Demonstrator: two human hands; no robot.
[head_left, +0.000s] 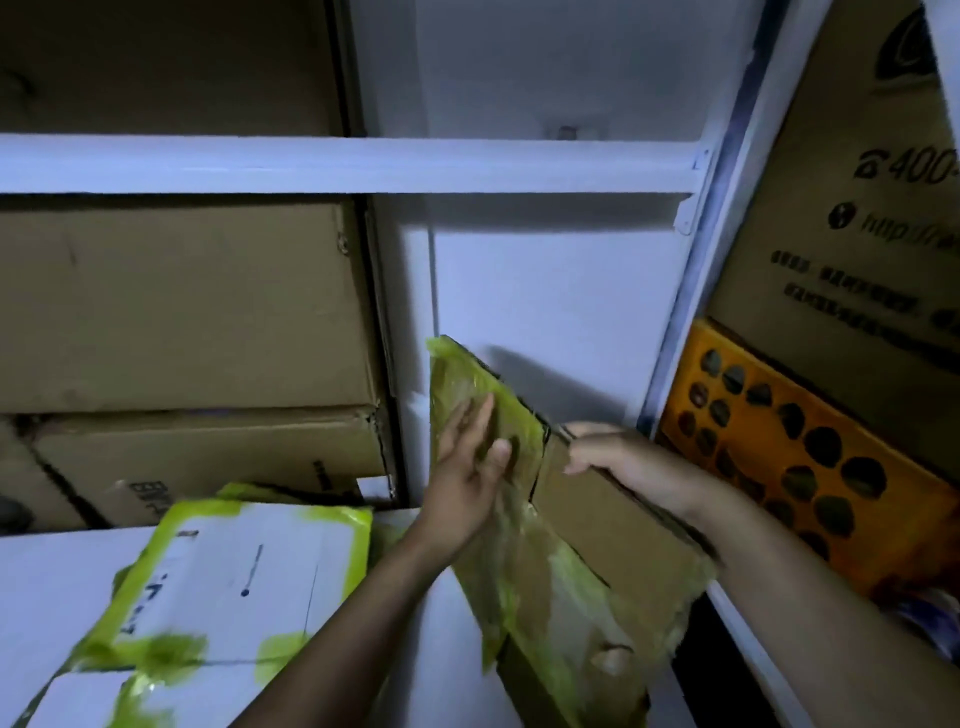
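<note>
A flat cardboard parcel (613, 525), partly wrapped in green-yellow tape or film, stands tilted on edge in the gap at the right of a white shelf bay. My left hand (467, 467) lies flat against its green-wrapped left face with fingers straight. My right hand (608, 449) grips the parcel's top edge, fingers curled over it. The parcel's lower end is blurred.
A white parcel with green tape (234, 582) lies on the white shelf surface (47, 587) at lower left. Brown cartons (182, 312) are stacked at left. A white crossbar (343, 163) runs above. An orange box (800, 441) and a printed carton (852, 218) fill the right.
</note>
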